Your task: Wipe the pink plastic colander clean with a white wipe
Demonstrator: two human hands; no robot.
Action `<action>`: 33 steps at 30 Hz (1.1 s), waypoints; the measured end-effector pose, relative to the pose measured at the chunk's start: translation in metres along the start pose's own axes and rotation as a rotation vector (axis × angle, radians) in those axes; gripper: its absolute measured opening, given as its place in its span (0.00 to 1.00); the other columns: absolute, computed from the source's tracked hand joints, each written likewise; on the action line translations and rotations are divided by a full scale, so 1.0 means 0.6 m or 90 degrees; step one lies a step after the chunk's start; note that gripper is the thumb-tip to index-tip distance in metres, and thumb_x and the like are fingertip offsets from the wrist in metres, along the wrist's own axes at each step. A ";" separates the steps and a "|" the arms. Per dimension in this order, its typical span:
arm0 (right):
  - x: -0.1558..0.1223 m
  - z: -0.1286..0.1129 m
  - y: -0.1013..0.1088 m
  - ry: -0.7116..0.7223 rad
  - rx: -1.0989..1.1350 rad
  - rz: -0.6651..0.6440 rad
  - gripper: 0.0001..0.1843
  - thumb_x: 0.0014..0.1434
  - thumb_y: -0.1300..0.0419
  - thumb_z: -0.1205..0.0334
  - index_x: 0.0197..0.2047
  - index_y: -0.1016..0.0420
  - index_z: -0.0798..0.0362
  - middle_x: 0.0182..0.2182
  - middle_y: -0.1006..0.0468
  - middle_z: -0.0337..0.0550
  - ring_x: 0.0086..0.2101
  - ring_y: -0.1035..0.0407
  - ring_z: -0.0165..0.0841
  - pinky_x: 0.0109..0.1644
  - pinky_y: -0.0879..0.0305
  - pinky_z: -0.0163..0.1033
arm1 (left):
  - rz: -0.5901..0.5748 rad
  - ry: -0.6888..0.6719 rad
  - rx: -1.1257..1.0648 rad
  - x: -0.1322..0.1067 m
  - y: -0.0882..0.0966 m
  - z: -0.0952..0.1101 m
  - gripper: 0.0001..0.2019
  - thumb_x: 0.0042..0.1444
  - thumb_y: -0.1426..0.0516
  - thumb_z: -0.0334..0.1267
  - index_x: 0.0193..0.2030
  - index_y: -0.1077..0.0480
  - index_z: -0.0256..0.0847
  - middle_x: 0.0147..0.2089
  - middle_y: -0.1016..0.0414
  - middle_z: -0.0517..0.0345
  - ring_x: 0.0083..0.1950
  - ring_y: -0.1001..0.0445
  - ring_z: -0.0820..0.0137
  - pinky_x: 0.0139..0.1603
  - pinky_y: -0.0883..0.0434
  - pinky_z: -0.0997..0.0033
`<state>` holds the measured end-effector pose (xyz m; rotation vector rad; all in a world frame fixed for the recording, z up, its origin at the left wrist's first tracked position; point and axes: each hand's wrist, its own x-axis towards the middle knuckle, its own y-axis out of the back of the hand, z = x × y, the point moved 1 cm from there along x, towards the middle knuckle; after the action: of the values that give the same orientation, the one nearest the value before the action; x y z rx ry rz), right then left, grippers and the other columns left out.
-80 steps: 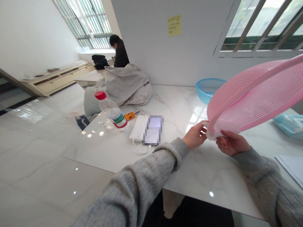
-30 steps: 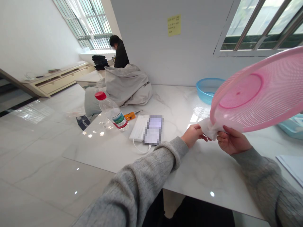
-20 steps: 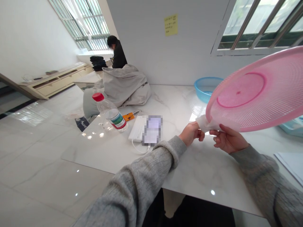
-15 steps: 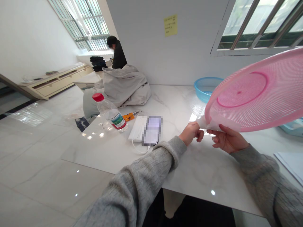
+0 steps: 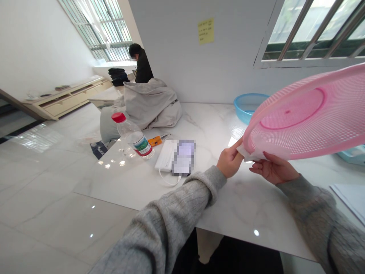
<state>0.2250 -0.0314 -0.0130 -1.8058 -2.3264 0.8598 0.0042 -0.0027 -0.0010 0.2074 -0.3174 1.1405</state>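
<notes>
"How are the fingers set?"

"Narrowly. A white cloth point(image 5: 256, 151) is pinched by the left hand point(image 5: 229, 161) and the right hand point(image 5: 273, 170) against the rim of a pink plastic mesh sieve point(image 5: 302, 118)."

"How is the sieve seen?"

"It is held up tilted above the marble table point(image 5: 251, 205), with a darker pink ring shown at its centre. A blue plastic basin point(image 5: 248, 99) is seen beyond it."

A blue basin point(image 5: 250, 108) and water bottle point(image 5: 134, 140) stand on the marble table point(image 5: 205, 121)
</notes>
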 end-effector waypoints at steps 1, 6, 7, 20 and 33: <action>0.000 -0.001 0.001 0.009 -0.004 0.009 0.12 0.65 0.31 0.50 0.49 0.17 0.44 0.41 0.10 0.41 0.40 0.14 0.39 0.54 0.14 0.50 | 0.018 -0.011 0.013 -0.001 0.001 0.001 0.26 0.71 0.43 0.52 0.68 0.24 0.38 0.24 0.31 0.68 0.25 0.40 0.76 0.30 0.39 0.74; -0.002 -0.018 0.017 0.074 0.002 0.074 0.10 0.64 0.30 0.56 0.49 0.17 0.42 0.36 0.11 0.36 0.37 0.14 0.35 0.55 0.14 0.44 | -0.010 0.016 -0.032 -0.004 -0.002 0.011 0.38 0.71 0.44 0.50 0.84 0.46 0.48 0.44 0.12 0.58 0.24 0.40 0.77 0.32 0.34 0.72; -0.003 -0.021 0.021 0.078 -0.001 0.078 0.08 0.64 0.30 0.55 0.47 0.17 0.42 0.33 0.12 0.35 0.36 0.14 0.35 0.55 0.14 0.43 | -0.026 0.034 -0.048 -0.004 -0.004 0.013 0.40 0.71 0.43 0.50 0.85 0.49 0.49 0.47 0.12 0.57 0.23 0.41 0.77 0.31 0.34 0.72; 0.009 -0.017 0.018 0.080 -0.004 0.136 0.18 0.62 0.31 0.59 0.55 0.18 0.46 0.56 0.13 0.43 0.58 0.18 0.44 0.67 0.20 0.48 | 0.175 0.053 -0.121 0.020 0.005 0.004 0.29 0.74 0.48 0.58 0.69 0.29 0.39 0.43 0.18 0.54 0.33 0.28 0.73 0.35 0.30 0.71; 0.005 -0.014 0.014 0.092 -0.095 0.198 0.26 0.58 0.27 0.57 0.60 0.18 0.41 0.55 0.12 0.41 0.54 0.16 0.51 0.71 0.25 0.63 | 0.285 0.092 -0.017 0.034 0.012 -0.013 0.27 0.64 0.37 0.65 0.38 0.20 0.38 0.28 0.23 0.56 0.31 0.22 0.68 0.35 0.28 0.68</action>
<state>0.2344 -0.0240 -0.0105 -2.2508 -2.1045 0.5724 0.0064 0.0201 -0.0015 0.0282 -0.2568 1.5833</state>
